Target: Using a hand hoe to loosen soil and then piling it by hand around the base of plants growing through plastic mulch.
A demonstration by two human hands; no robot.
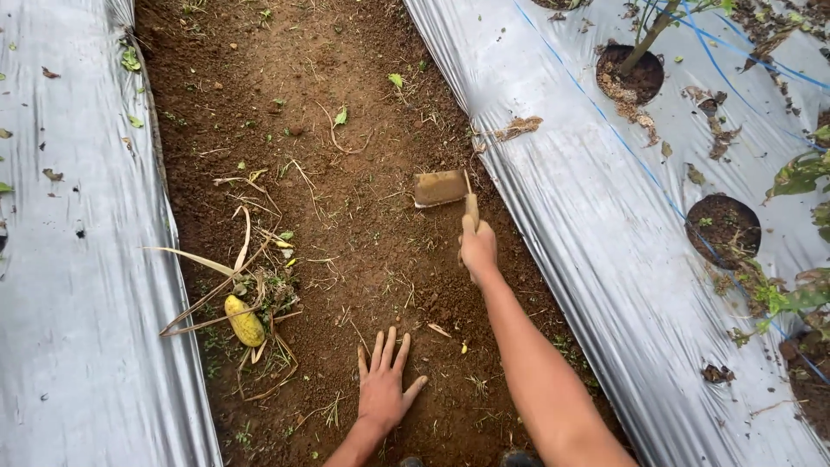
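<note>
The right hand (478, 249) grips a small hoe (443, 188) over the far soil (285, 130); the left hand (383, 385) lies flat, fingers spread, near. Shallow strokes would spare the plastic sheet (562, 199) just right.

A small hand hoe (443, 188) — flat, rectangular, mud-caked blade on a short wooden handle — is gripped in the right hand (478, 249), its blade resting on the brown soil of the furrow (346, 225) just beside the silver plastic mulch (562, 199).
</note>
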